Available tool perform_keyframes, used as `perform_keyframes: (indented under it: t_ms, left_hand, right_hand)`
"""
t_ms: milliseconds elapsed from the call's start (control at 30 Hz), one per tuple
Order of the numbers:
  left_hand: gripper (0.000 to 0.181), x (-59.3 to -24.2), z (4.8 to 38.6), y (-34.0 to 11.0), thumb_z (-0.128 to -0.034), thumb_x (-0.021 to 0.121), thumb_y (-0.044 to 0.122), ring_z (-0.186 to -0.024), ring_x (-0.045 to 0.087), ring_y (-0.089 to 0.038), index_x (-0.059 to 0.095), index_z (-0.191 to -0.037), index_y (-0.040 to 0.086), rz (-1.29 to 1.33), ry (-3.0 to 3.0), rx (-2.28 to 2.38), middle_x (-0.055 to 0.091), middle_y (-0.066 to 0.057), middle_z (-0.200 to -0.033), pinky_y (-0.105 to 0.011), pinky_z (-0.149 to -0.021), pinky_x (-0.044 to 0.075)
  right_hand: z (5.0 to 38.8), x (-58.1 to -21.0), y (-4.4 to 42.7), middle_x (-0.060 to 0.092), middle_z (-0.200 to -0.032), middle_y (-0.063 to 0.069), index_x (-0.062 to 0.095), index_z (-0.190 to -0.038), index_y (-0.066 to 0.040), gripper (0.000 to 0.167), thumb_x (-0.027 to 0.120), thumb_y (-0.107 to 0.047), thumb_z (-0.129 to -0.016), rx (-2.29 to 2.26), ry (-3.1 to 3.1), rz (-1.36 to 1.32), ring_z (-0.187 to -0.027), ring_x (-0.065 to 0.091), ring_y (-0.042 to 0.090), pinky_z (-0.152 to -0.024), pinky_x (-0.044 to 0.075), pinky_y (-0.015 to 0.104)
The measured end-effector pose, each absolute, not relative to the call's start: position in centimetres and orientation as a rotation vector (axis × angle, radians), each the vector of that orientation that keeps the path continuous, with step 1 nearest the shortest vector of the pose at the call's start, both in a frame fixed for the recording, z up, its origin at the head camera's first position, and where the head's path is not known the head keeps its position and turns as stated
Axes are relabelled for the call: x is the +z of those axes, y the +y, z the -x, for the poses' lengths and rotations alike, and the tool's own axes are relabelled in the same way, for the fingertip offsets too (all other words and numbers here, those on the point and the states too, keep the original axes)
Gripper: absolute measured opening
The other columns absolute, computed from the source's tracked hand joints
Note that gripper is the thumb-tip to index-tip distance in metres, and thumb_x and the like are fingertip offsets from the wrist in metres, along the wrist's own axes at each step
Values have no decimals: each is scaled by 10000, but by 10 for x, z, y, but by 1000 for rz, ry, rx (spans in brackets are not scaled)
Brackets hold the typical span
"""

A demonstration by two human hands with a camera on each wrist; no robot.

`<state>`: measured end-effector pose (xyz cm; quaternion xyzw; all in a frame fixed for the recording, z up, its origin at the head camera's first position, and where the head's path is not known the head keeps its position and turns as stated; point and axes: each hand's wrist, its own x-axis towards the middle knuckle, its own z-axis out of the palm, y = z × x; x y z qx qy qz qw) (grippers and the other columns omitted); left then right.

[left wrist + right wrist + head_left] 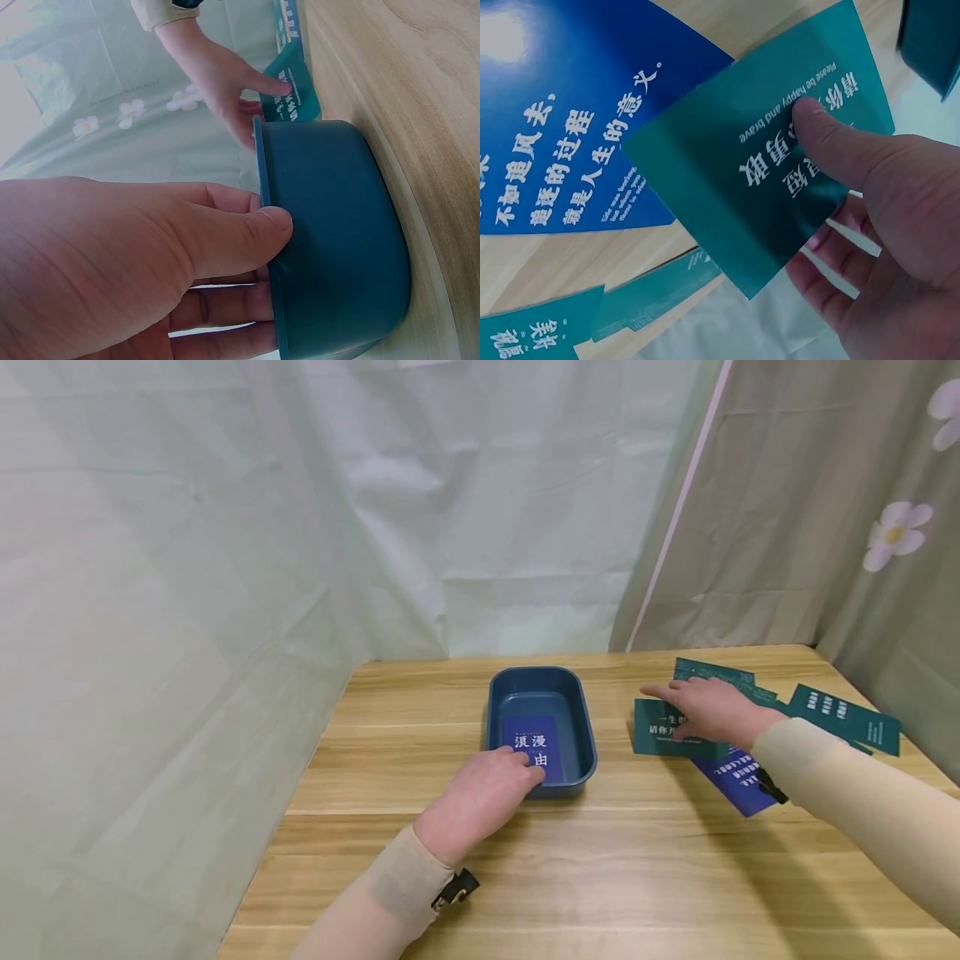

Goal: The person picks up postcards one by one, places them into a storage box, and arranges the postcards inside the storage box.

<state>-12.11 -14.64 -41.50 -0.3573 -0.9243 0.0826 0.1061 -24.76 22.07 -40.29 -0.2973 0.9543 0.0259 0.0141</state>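
Observation:
My left hand (480,792) (150,259) grips the near rim of a dark blue tray (588,739) (337,225), thumb on the outer wall and fingers over the edge. Inside the tray lies a blue card (551,731) with white characters. To the tray's right, my right hand (716,706) (214,75) (915,195) pinches a green card (647,739) (304,86) (697,142), its thumb on the printed face and other fingers behind. Part of that card is covered by the thumb.
On the table's right side, a blue card (738,785) (577,112) lies below the right hand. Green cards (847,718) (540,322) overlap farther right, and another green card (712,671) is behind the hand. Curtains (517,527) hang along the table's back and sides.

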Motion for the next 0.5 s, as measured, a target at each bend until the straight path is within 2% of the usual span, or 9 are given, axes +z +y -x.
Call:
perform_keyframes:
  t_ms: [233, 500]
  left_hand:
    - [178, -414, 123, -147, -1032, 793, 114, -874, 704, -182, 845, -1160, 226, 1046, -2726, 246, 801, -4, -1066, -324, -792, 624]
    - [172, -414, 122, -145, -1036, 786, 108, -876, 707, -181, 844, -1155, 218, 1060, -2718, 231, 799, -5, -1063, -326, -792, 625]
  right_hand:
    - [244, -393, 220, 768, -1093, 98, 602, -1573, -98, 789, 955, -111, -868, 58, 2989, 956, -980, 677, 333, -923, 586, 604]
    - [238, -379, 227, 732, -968, 22, 650, -1521, -94, 693, 932, -83, -887, 59, 2974, 1030, -880, 610, 213, -790, 596, 474]
